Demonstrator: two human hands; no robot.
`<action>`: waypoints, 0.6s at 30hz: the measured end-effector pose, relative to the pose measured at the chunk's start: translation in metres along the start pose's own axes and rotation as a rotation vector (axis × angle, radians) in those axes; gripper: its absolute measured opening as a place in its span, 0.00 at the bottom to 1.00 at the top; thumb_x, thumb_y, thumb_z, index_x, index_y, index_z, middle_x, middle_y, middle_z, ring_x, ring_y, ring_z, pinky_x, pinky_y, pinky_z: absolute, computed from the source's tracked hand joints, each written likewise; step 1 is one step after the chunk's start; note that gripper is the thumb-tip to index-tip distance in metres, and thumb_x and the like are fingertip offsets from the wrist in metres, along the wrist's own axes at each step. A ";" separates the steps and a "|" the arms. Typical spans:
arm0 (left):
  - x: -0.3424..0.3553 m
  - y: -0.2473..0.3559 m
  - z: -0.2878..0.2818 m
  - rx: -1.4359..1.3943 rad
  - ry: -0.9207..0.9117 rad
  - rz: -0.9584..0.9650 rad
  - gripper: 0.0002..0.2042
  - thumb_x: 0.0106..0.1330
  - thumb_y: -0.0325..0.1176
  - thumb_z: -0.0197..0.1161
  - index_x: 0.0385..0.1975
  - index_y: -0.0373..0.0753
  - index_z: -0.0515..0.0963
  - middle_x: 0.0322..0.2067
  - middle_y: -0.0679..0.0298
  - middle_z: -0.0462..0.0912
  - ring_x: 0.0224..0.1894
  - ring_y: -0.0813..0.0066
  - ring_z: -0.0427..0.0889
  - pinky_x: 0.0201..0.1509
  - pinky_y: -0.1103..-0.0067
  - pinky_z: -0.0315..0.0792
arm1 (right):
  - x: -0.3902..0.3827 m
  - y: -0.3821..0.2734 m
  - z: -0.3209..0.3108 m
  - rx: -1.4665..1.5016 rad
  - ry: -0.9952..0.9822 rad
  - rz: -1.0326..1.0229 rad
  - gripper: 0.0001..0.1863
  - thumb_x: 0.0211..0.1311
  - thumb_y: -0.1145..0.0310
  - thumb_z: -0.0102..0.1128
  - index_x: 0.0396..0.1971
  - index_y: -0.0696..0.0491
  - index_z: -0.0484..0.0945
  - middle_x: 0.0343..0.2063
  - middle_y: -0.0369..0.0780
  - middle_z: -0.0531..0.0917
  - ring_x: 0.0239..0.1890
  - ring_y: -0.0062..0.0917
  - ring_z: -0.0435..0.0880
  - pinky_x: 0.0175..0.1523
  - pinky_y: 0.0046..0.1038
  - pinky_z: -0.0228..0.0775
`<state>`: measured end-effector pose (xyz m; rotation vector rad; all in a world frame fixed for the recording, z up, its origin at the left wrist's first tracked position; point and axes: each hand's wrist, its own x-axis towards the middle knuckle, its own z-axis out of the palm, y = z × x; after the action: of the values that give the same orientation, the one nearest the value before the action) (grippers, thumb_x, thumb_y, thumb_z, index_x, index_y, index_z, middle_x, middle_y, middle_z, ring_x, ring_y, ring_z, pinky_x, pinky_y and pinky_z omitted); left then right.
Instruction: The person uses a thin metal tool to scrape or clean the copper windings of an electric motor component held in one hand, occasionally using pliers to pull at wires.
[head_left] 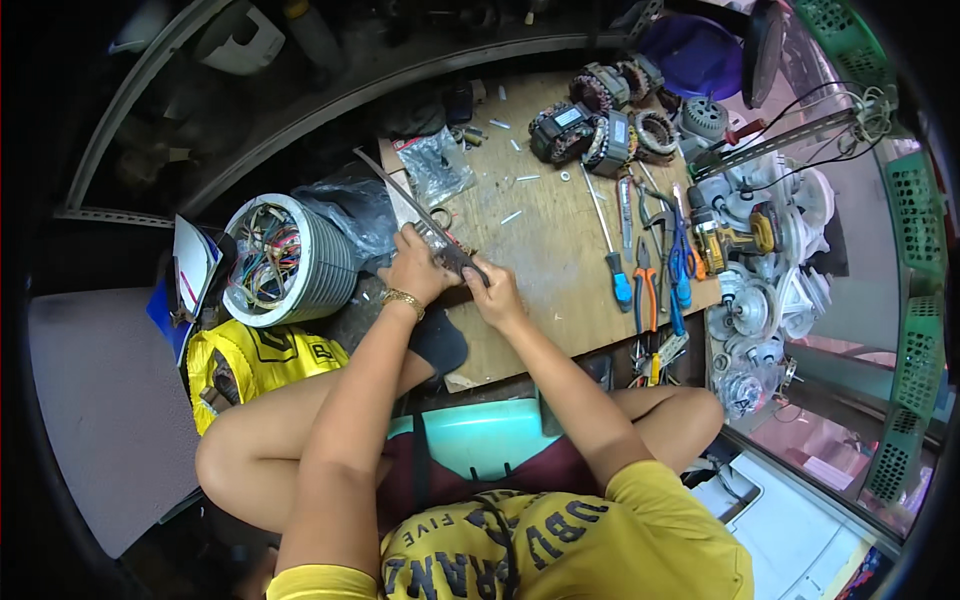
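Observation:
My left hand (415,268), with a gold-coloured bracelet at the wrist, is closed at the left edge of the wooden board (550,290), gripping something mostly hidden under its fingers. My right hand (492,295) is closed on the dark end of a long, thin metal tool (390,180), which slants up and away to the upper left, across my left hand's fingers. A small clear plastic bag of parts (433,165) lies just beyond the tool. Small white pieces (510,218) lie on the board.
A white pail of coloured wires (285,260) stands left, near yellow packaging (260,350). Motor coils (560,130) sit at the back right, with screwdrivers, pliers (645,275) and a drill (725,240) along the right. White plastic parts (760,310) pile beyond. A turquoise plastic object (470,440) is between my legs.

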<state>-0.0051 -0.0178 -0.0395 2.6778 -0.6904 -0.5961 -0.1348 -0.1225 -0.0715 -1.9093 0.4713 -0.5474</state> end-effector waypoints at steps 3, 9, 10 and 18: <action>0.008 -0.012 -0.005 -0.085 -0.076 -0.036 0.55 0.39 0.52 0.83 0.64 0.35 0.54 0.62 0.49 0.69 0.56 0.45 0.83 0.55 0.43 0.69 | -0.022 -0.011 -0.002 0.115 -0.024 0.133 0.16 0.74 0.64 0.58 0.46 0.62 0.81 0.25 0.48 0.78 0.25 0.30 0.76 0.35 0.32 0.71; -0.008 -0.018 -0.004 -0.012 -0.045 -0.071 0.57 0.37 0.53 0.84 0.65 0.35 0.55 0.62 0.49 0.69 0.55 0.45 0.83 0.56 0.44 0.69 | -0.137 -0.069 -0.118 -0.007 -0.185 0.233 0.11 0.71 0.68 0.58 0.36 0.62 0.79 0.22 0.48 0.75 0.25 0.41 0.77 0.33 0.32 0.69; -0.008 -0.020 -0.004 -0.013 -0.033 -0.061 0.57 0.37 0.53 0.84 0.65 0.35 0.55 0.62 0.49 0.68 0.55 0.45 0.83 0.56 0.44 0.69 | -0.134 -0.065 -0.119 0.000 -0.192 0.231 0.11 0.71 0.68 0.58 0.37 0.62 0.79 0.22 0.48 0.75 0.24 0.39 0.77 0.33 0.32 0.69; 0.000 0.007 -0.001 0.012 -0.041 -0.030 0.58 0.35 0.53 0.85 0.65 0.35 0.55 0.63 0.48 0.68 0.57 0.46 0.82 0.58 0.43 0.69 | -0.012 0.025 0.002 0.083 0.195 -0.167 0.13 0.72 0.66 0.60 0.43 0.62 0.82 0.26 0.49 0.81 0.25 0.31 0.76 0.34 0.34 0.71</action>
<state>-0.0069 -0.0234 -0.0358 2.6985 -0.6686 -0.6578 -0.1450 -0.1236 -0.0976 -1.8336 0.4092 -0.8557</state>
